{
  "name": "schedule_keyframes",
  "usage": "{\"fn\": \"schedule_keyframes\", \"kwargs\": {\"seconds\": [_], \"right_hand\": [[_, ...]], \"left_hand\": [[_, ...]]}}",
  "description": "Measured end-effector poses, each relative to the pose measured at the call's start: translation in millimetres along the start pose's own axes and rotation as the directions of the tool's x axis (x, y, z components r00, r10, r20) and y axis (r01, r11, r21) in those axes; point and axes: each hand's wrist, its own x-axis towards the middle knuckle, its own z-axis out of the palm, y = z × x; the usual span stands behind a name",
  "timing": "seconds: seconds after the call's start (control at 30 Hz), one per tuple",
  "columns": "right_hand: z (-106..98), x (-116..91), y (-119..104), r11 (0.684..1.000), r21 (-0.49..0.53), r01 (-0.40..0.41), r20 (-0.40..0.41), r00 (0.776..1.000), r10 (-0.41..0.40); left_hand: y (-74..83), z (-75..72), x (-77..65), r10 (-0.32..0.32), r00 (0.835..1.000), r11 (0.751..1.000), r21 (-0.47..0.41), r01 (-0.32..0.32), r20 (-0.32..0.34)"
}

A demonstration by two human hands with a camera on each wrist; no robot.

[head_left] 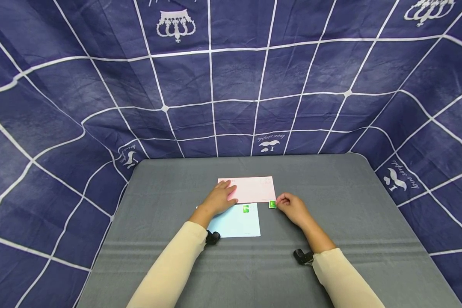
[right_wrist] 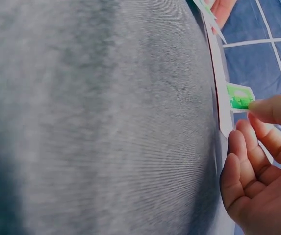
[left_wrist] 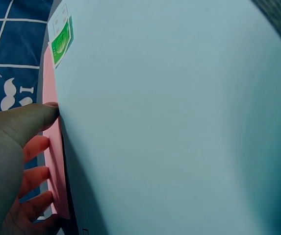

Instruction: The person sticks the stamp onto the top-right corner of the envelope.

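Observation:
A pink envelope (head_left: 250, 189) lies flat at the middle of the table, with printed boxes at its upper corners. My left hand (head_left: 218, 199) rests on its left end, fingers spread and straight. Just in front of it is a light blue envelope (head_left: 235, 224), which has a green stamp (head_left: 246, 208) near its upper right corner; the left forearm partly covers its left side. Between thumb and forefinger my right hand (head_left: 294, 208) pinches another green stamp (right_wrist: 239, 96) with a white border, at the pink envelope's lower right corner.
Grey cloth covers the table (head_left: 169, 192). A dark blue curtain (head_left: 235, 77) with white grid lines stands behind it and along both sides. Black wrist cameras sit on the left wrist (head_left: 212, 238) and right wrist (head_left: 303, 257).

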Motion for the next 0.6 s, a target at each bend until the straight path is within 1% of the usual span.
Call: {"fn": "schedule_keyframes", "kwargs": {"seconds": [0.3,0.43,0.6], "right_hand": [[-1,7,-5,1.000,-0.008,0.006,-0.025,1.000,-0.007],[-3,10,-8,1.000,0.016,0.009,-0.030,1.000,-0.009],[-5,16,-11,0.999,0.017,0.034,-0.031,0.999,-0.034]], "left_hand": [[1.6,-1.0,-0.2,0.005,1.000,1.000,0.017,-0.005,-0.001],[3.7,-2.5,-2.1,0.009,1.000,1.000,0.004,-0.009,-0.010],[4.6,-3.0,-2.4,0.004,1.000,1.000,0.001,-0.004,-0.013]]}}
